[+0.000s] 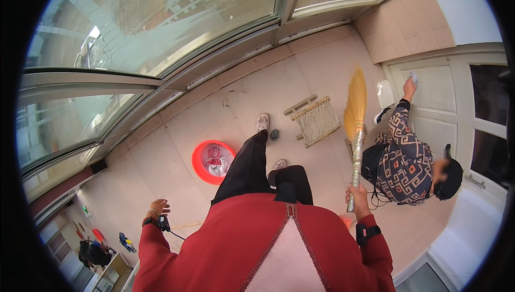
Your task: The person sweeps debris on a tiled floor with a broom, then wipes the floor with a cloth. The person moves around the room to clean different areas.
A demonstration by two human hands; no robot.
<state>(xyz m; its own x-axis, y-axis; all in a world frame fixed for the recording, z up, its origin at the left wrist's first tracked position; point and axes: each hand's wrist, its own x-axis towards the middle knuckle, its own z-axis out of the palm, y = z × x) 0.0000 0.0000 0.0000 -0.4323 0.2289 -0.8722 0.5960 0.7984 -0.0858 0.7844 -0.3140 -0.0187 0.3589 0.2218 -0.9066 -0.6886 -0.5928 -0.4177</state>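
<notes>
My right hand (358, 198) is wrapped round the lower end of a straw broom's handle, which has a shiny wrapping. The broom (355, 109) points away from me, its yellow bristles raised at the far end. Out to my left, my left hand (160, 206) hangs free with its fingers apart and nothing in it. Nearest to that hand on the floor is a red basin (198, 169) with wet-looking pinkish and white cloth (217, 159) inside. Both my wrists carry black strapped devices.
A small folding stool (318, 121) with a woven seat stands ahead, beside a small dark object (274, 134) near my foot. At right a co-worker (402, 152) in a patterned top holds a cloth (413, 78) against a white door (429, 90). Large windows (161, 23) line the left and far side.
</notes>
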